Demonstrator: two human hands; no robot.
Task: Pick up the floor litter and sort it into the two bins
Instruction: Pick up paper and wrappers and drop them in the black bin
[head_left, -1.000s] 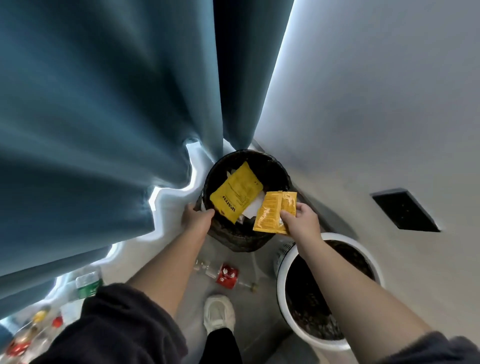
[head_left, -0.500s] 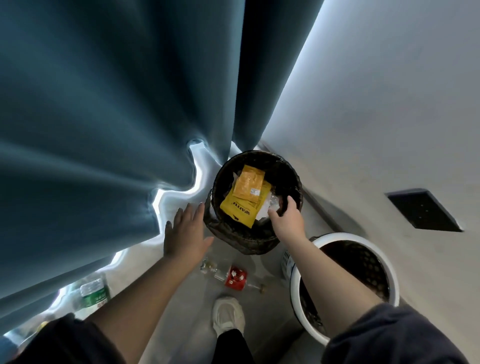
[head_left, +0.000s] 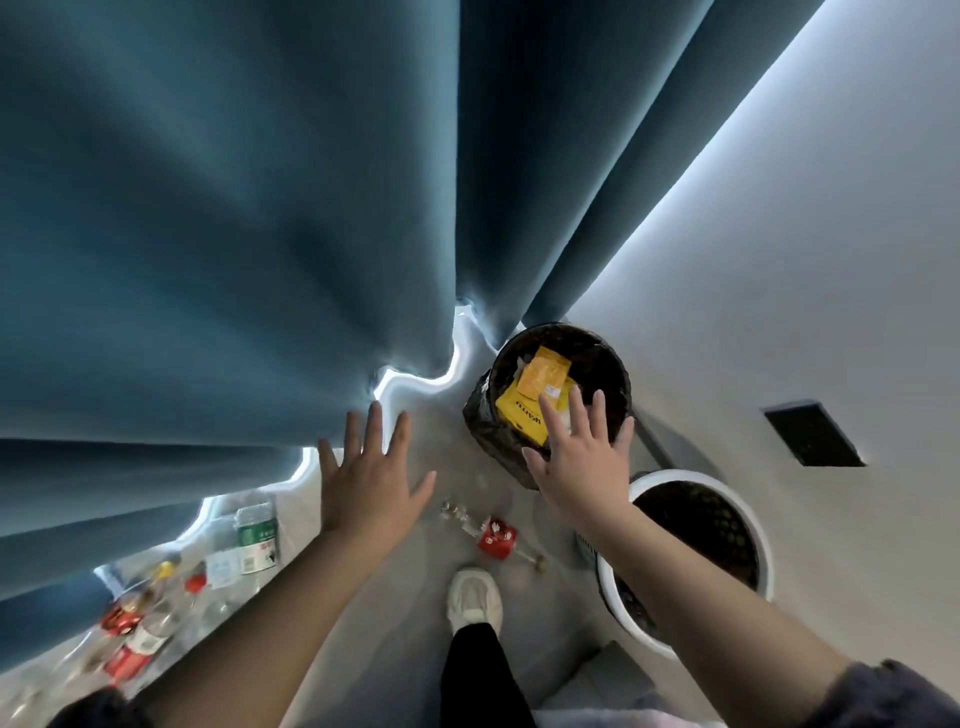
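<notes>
A black bin (head_left: 613, 364) stands by the curtain and holds a large yellow packet (head_left: 519, 415) with a smaller orange packet (head_left: 545, 376) lying on top. My right hand (head_left: 582, 462) hovers over the bin's near rim, fingers spread, holding nothing. My left hand (head_left: 371, 478) is spread flat in the air to the left of the bin, also holding nothing. A white-rimmed bin (head_left: 763, 540) stands to the right, partly hidden by my right forearm. On the floor between the hands lies a clear bottle with a red label (head_left: 496, 538).
Blue curtains (head_left: 234, 234) hang at the left and centre. Several plastic bottles (head_left: 249, 540) and red wrappers (head_left: 122, 660) lie along the curtain's foot at the lower left. My white shoe (head_left: 472, 597) stands on the grey floor. A dark wall panel (head_left: 810, 434) sits at the right.
My right hand has let go of the orange packet, which now lies in the black bin, and has drawn back. My left hand left the bin's rim and spread open.
</notes>
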